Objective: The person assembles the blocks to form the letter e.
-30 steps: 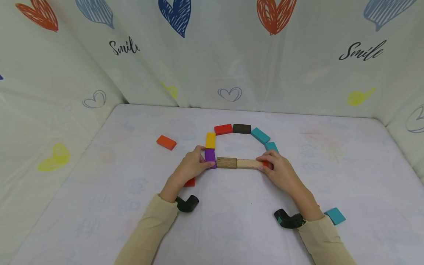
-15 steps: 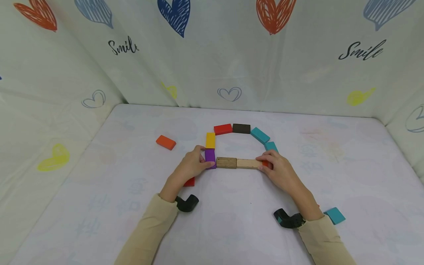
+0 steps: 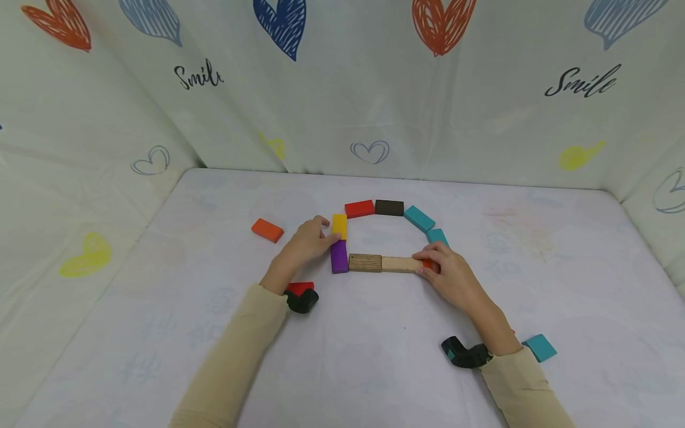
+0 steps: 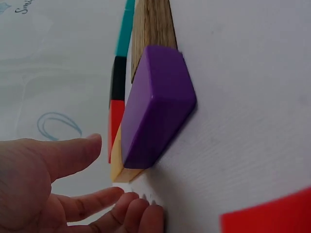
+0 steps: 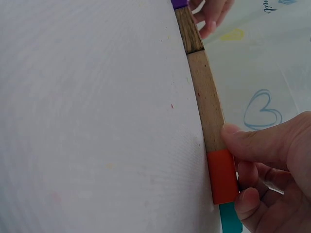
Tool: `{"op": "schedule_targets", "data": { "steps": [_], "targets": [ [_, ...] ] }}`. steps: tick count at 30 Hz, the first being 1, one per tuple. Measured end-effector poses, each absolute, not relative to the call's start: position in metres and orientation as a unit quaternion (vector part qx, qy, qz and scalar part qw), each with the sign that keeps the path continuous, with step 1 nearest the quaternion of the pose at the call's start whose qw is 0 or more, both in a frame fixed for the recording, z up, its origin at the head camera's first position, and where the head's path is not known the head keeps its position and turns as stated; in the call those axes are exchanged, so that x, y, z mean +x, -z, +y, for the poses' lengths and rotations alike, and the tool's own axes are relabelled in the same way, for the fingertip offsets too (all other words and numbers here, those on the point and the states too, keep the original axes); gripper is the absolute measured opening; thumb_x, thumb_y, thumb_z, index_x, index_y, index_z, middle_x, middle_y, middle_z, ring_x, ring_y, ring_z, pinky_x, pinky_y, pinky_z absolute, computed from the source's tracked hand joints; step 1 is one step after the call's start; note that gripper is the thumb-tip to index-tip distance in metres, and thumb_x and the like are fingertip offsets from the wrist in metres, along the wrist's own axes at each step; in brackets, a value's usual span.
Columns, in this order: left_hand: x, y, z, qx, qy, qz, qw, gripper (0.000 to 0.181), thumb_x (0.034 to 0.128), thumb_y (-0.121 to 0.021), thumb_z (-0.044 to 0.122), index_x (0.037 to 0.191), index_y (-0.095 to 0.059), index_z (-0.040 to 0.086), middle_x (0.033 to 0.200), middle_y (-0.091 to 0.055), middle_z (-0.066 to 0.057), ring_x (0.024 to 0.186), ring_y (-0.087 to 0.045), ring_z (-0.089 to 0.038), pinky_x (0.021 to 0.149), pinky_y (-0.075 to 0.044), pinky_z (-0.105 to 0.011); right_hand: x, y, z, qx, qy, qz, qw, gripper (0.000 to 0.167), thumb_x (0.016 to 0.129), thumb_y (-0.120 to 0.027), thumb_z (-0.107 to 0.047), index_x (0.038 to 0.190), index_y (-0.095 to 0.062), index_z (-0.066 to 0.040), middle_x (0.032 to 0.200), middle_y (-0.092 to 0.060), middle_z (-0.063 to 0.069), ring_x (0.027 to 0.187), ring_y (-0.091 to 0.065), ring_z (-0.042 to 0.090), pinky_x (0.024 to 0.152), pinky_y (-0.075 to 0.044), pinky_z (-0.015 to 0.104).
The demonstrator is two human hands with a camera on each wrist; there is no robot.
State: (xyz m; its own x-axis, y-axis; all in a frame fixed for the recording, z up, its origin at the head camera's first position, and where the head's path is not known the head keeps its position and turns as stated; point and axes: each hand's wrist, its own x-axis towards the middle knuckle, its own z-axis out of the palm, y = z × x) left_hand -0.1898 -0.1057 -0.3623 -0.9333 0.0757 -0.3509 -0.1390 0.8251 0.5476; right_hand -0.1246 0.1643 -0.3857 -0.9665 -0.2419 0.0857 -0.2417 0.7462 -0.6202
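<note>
Lying on the white-covered bench (image 3: 374, 368), a closed-looking outline of small oblong blocks sits at mid-frame: flat near side, curved far side. Read left to right:

Loose orange block (image 3: 267, 230), slanted, well apart from the outline. Loose red block (image 3: 301, 288), partly hidden behind the black left wrist device (image 3: 303, 303). Purple block (image 3: 339, 258), glossy, edges rounded, forming the near left corner; yellow block (image 3: 339, 224) end to end beyond it. Red outline block (image 3: 360, 208), slightly tilted, its near left corner close to the yellow one. Dark-grained wooden block (image 3: 365, 263), beside the purple block on the near side. Black block (image 3: 389, 207) at the far side. Pale wooden block (image 3: 400, 265), end to end with the dark-grained one. First teal block (image 3: 420, 219), angled down the curve; second teal block (image 3: 437, 237) follows it. Orange corner block (image 5: 222, 177), set against the pale block's right end, mostly covered in the head view. Loose teal block (image 3: 541, 348) near the right sleeve (image 3: 527, 386).

Left hand (image 3: 306, 244): grip moderately wide, thumb and fingers parted at the yellow block's left side; thumb tip overlaps its near left corner. Cannot tell whether it presses.

Right hand (image 3: 455, 276): grip narrow, holding the orange corner block; thumb tip at the joint with the pale block, fingers curled against the orange edge.
</note>
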Motion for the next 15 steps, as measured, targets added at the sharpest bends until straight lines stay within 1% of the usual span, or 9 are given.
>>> {"op": "schedule_targets", "data": {
  "steps": [3, 5, 7, 10, 15],
  "targets": [
    [-0.204, 0.361, -0.102, -0.007, -0.293, 0.942, 0.162, 0.05, 0.0933, -0.053, 0.032, 0.134, -0.041, 0.006, 0.106, -0.05, -0.013, 0.093, -0.049, -0.023, 0.08, -0.045, -0.031, -0.125, 0.386, 0.164, -0.13, 0.332, 0.934, 0.0, 0.026, 0.083, -0.067, -0.005, 0.108, -0.066, 0.0, 0.108, -0.057, 0.014, 0.094, -0.054, 0.028, 0.076, -0.044, 0.037],
    [-0.213, 0.36, -0.099, 0.0, -0.289, 0.946, 0.148, 0.049, 0.0935, -0.053, 0.032, 0.134, -0.043, 0.008, 0.114, -0.049, -0.014, 0.1, -0.049, -0.025, 0.087, -0.046, -0.035, -0.125, 0.386, 0.164, -0.131, 0.332, 0.934, 0.0, 0.026, 0.083, -0.067, -0.005, 0.108, -0.066, 0.0, 0.108, -0.057, 0.014, 0.094, -0.054, 0.028, 0.076, -0.044, 0.037],
    [-0.221, 0.359, -0.095, 0.012, -0.283, 0.949, 0.136, 0.047, 0.0937, -0.053, 0.032, 0.134, -0.044, 0.008, 0.118, -0.048, -0.015, 0.104, -0.048, -0.026, 0.092, -0.044, -0.037, -0.124, 0.386, 0.164, -0.131, 0.332, 0.934, 0.0, 0.026, 0.083, -0.067, -0.004, 0.108, -0.066, 0.001, 0.108, -0.057, 0.015, 0.095, -0.055, 0.028, 0.078, -0.045, 0.038],
    [-0.231, 0.361, -0.09, 0.019, -0.274, 0.953, 0.126, 0.045, 0.0932, -0.053, 0.032, 0.133, -0.048, 0.01, 0.119, -0.05, -0.014, 0.105, -0.049, -0.026, 0.092, -0.044, -0.037, -0.124, 0.386, 0.164, -0.131, 0.334, 0.933, 0.001, 0.026, 0.083, -0.067, -0.004, 0.108, -0.066, 0.001, 0.108, -0.057, 0.015, 0.097, -0.055, 0.029, 0.08, -0.046, 0.041],
    [-0.243, 0.364, -0.085, 0.013, -0.285, 0.95, 0.123, 0.037, 0.091, -0.058, 0.031, 0.123, -0.058, 0.013, 0.111, -0.054, -0.011, 0.098, -0.05, -0.023, 0.086, -0.046, -0.033, -0.124, 0.385, 0.164, -0.13, 0.337, 0.933, 0.003, 0.026, 0.083, -0.067, -0.004, 0.109, -0.066, 0.001, 0.109, -0.057, 0.015, 0.099, -0.055, 0.031, 0.083, -0.046, 0.043]
  ]
}}
